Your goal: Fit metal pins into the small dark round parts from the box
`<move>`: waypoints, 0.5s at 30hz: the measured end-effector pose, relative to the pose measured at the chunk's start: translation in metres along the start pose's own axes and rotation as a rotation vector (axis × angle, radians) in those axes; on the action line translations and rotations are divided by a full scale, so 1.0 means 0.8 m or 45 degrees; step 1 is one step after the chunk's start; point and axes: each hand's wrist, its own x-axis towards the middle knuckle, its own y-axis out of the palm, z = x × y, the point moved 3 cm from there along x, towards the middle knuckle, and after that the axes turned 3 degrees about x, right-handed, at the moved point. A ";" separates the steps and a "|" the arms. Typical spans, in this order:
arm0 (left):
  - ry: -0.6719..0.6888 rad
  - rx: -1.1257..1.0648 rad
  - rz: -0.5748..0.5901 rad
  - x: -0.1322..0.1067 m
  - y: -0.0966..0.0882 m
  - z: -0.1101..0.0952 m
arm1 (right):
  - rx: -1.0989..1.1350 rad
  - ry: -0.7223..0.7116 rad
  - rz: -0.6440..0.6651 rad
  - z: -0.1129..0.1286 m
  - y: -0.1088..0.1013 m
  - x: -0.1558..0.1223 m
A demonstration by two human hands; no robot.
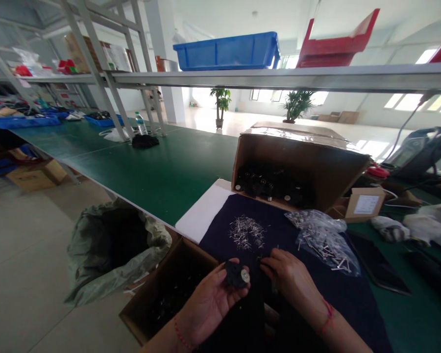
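My left hand (pixel 215 294) is closed around a small black part (pixel 233 275) with a round silvery metal disc on one side. To its right, my right hand (pixel 290 274) has thumb and fingers drawn together in a pinch over the dark cloth (pixel 279 220); whatever lies between the fingertips is too small and dark to make out. Just beyond both hands lies a loose heap of small metal pins (pixel 247 231). A clear plastic bag (pixel 325 240) of longer metal pins rests to the right of the heap.
An open cardboard box (pixel 301 152) of black parts lies behind the cloth. Below the table edge stand another cardboard box (pixel 147 314) and a lined sack (pixel 84 245). A dark flat device (pixel 378 262) lies at right. Overhead, a shelf (pixel 316 76) carries a blue bin (pixel 228 51).
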 end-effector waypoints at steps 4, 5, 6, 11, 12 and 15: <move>0.171 -0.010 -0.016 0.022 0.013 -0.031 | 0.015 0.003 -0.055 0.005 -0.002 0.000; 0.212 -0.014 -0.014 0.029 0.015 -0.039 | 0.007 -0.001 -0.079 0.007 -0.003 0.001; 0.249 -0.011 -0.014 0.036 0.015 -0.046 | -0.001 -0.002 -0.097 0.009 -0.003 0.000; 0.361 0.067 -0.064 0.056 0.000 -0.058 | 0.074 0.079 -0.157 0.005 -0.003 -0.014; 0.369 0.070 -0.080 0.057 -0.004 -0.058 | 0.088 0.105 -0.164 0.002 -0.003 -0.020; 0.378 0.071 -0.112 0.059 -0.011 -0.060 | 0.072 0.145 -0.176 -0.004 -0.003 -0.039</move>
